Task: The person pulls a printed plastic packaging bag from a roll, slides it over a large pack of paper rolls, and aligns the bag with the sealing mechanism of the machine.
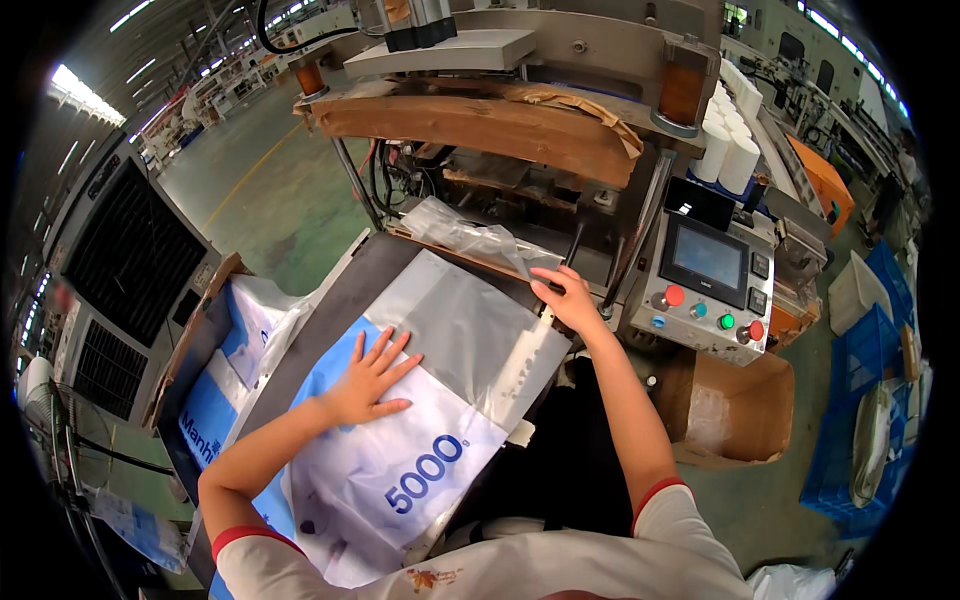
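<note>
A stack of large plastic bags point(440, 400), white and blue with a clear end, lies on a dark sloping table in front of me. My left hand point(372, 382) rests flat on the top bag, fingers spread, near the border between the printed and clear parts. At the far right corner of the bags is my right hand point(568, 298). Its thumb and fingers close on the end of a crumpled strip of clear plastic film point(465, 232), which lies along the table's far edge. The exact grip is partly hidden.
Beyond the table stands a press-like machine with a brown-covered crossbar point(470, 125). A control panel point(705, 265) with buttons is at right, above an open cardboard box point(735, 410). More printed bags point(215, 395) fill a box at left. Blue crates point(865, 370) stand far right.
</note>
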`<state>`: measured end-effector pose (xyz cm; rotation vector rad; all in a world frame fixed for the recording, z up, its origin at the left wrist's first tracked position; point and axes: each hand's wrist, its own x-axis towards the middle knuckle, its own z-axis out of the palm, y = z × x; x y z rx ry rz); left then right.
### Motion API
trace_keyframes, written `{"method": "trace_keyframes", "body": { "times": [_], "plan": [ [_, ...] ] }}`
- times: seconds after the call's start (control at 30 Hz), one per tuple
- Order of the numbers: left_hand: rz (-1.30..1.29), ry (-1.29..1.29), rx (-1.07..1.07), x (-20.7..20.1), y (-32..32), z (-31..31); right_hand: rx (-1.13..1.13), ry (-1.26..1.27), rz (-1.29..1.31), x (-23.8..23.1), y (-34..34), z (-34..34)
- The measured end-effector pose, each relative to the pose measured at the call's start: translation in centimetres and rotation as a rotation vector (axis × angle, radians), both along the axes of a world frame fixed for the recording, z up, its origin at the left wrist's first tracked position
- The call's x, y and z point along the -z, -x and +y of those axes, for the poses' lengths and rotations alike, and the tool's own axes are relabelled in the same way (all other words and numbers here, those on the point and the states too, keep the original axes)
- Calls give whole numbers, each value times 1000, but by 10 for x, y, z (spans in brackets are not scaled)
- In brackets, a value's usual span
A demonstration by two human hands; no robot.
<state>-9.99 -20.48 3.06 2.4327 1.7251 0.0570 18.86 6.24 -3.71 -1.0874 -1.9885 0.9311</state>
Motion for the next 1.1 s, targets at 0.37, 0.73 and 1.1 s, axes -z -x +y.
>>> {"method": "trace_keyframes", "body": {
  "times": [0.37, 0.73, 1.1],
  "plan": [
    [-18, -4, -11, -2, 53, 28, -113, 637, 726, 62, -144, -17],
    [-109, -176, -105, 20, 10, 66, 1181, 176, 1468, 275, -595, -18],
    [8, -121, -98, 6, -14, 55, 354, 617, 236, 169, -266, -11]
  ]
}}
